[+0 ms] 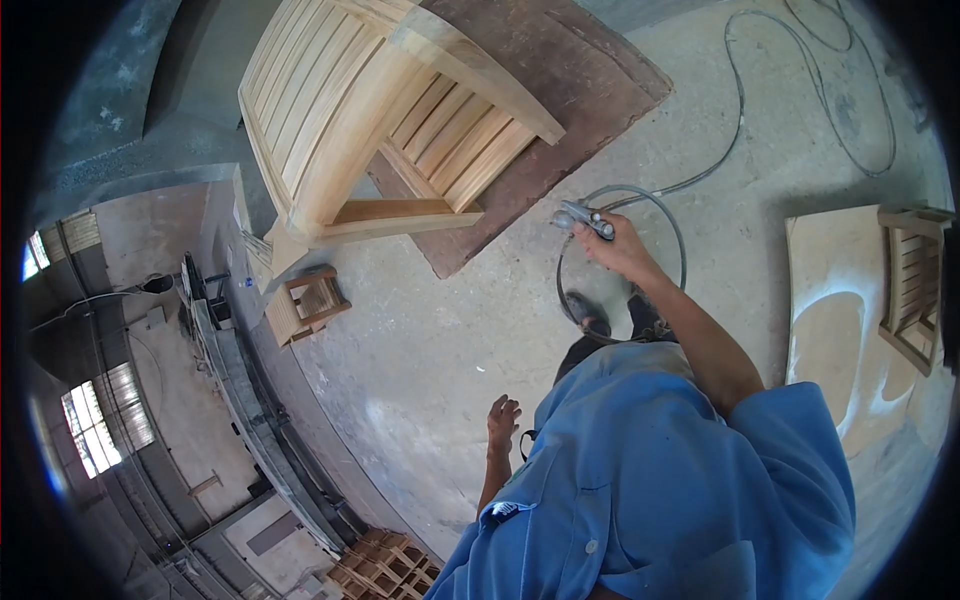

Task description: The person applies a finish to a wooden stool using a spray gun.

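Note:
My right hand is closed around a metal spray gun, whose hose loops beside my feet. My left hand hangs at my side over the floor, its fingers loosely curled and apart, holding nothing. Beyond the spray gun, a large slatted wooden chair lies tilted on a brown board. Neither hand touches the chair.
A grey hose curls across the concrete floor at the upper right. At the right, a small slatted wooden piece stands on a pale board. A small wooden stool is at the left, with stacked wooden frames lower down.

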Tool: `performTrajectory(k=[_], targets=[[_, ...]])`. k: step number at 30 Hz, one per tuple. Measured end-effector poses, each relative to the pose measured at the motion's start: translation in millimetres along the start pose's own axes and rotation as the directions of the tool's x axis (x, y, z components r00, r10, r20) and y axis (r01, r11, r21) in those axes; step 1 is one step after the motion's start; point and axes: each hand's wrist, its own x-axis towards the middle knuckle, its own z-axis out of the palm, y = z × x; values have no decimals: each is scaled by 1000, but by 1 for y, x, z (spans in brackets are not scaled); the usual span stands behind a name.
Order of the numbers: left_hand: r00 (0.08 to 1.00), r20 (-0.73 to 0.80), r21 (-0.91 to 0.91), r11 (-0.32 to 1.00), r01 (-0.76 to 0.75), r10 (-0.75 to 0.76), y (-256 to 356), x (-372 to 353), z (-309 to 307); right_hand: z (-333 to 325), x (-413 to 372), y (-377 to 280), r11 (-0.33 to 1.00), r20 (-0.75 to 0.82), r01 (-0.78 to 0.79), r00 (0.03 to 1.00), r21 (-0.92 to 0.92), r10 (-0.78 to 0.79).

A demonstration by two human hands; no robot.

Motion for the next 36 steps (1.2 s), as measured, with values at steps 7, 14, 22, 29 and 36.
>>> performTrajectory(k=[7, 14, 22, 29, 36], targets=[[999, 19, -27, 999, -47, 48, -21, 3, -17, 25, -11, 6, 987, 38, -40, 998, -158, 47], [993, 25, -166, 980, -109, 115, -82, 28, -29, 78, -64, -10, 829, 152, 298, 955, -474, -256], [986, 81, -300, 947, -114, 144, -177, 90, -21, 103, -105, -96, 598, 171, 581, 781, -552, -601], [983, 104, -348, 932, -105, 149, -118, 102, -38, 125, -172, -217, 338, 210, 819, 472, -463, -856], [865, 97, -389, 819, -422, 492, 58, 136, -41, 113, -182, -182, 473, 230, 741, 625, -477, -746]])
